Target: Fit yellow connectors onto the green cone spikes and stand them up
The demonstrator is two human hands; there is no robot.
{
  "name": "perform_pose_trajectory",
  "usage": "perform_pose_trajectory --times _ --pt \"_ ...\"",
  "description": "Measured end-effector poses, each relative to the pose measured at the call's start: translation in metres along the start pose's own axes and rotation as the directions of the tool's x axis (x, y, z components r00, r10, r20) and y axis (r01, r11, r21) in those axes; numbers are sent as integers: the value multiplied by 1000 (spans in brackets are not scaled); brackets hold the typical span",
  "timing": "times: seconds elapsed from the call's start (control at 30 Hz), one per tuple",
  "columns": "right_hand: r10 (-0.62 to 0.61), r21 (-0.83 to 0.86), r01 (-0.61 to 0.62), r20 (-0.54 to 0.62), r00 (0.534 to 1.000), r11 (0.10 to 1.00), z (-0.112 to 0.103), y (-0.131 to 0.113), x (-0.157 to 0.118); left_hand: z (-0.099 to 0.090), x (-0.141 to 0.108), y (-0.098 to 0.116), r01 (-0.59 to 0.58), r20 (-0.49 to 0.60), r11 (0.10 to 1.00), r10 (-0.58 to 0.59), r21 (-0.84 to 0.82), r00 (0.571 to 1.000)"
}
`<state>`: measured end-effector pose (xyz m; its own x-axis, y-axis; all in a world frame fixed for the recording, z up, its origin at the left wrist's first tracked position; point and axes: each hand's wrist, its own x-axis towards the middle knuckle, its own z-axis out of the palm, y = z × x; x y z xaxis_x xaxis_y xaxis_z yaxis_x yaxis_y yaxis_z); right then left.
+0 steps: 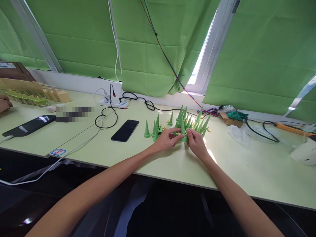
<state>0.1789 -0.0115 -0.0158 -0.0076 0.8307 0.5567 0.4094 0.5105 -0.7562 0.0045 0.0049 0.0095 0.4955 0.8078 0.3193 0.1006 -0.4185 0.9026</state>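
Between my two hands stands a slim green cone (182, 129) with a round base. My left hand (168, 139) has its thumb and fingers closed at the cone's lower left side. From the right, my right hand (196, 141) pinches at the lower part of the same cone; its fingertips partly hide what they grip. Several similar cones are clustered just beyond my hands, with small yellow pieces (208, 129) among them. To the left, a separate green cone (146, 129) stands upright on the table.
A black phone (125, 130) lies left of the cones on the pale table (234, 168). Behind it are a power strip (113, 102) and loose cables. At right sit a small cardboard box (230, 120) and clear plastic bags (238, 135). Another person's hand (4, 102) shows at far left.
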Motion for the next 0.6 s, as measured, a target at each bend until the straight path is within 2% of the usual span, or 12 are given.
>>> perform_pose_trajectory --times 0.1,0.17,0.27,0.33,0.47,0.6 --pt "-2 -25 2 2 1000 1000 0 -1 1 1 1 -1 -54 -21 998 54 21 998" --pt "-2 -47 2 0 1000 999 0 -3 1 1 2 -3 -133 -42 989 136 71 990" --pt "5 -71 -5 -4 1000 997 -1 -4 2 0 4 -10 -259 -36 945 271 201 962" --pt "9 -76 -9 -7 1000 997 -1 -5 2 -1 5 -14 -300 -19 910 318 287 948" --pt "11 -62 -12 -18 1000 998 0 -4 2 -2 5 -19 -327 -17 858 363 396 932" --pt "32 -15 -33 -54 998 999 2 -1 2 2 4 -18 -308 -57 862 360 402 931"
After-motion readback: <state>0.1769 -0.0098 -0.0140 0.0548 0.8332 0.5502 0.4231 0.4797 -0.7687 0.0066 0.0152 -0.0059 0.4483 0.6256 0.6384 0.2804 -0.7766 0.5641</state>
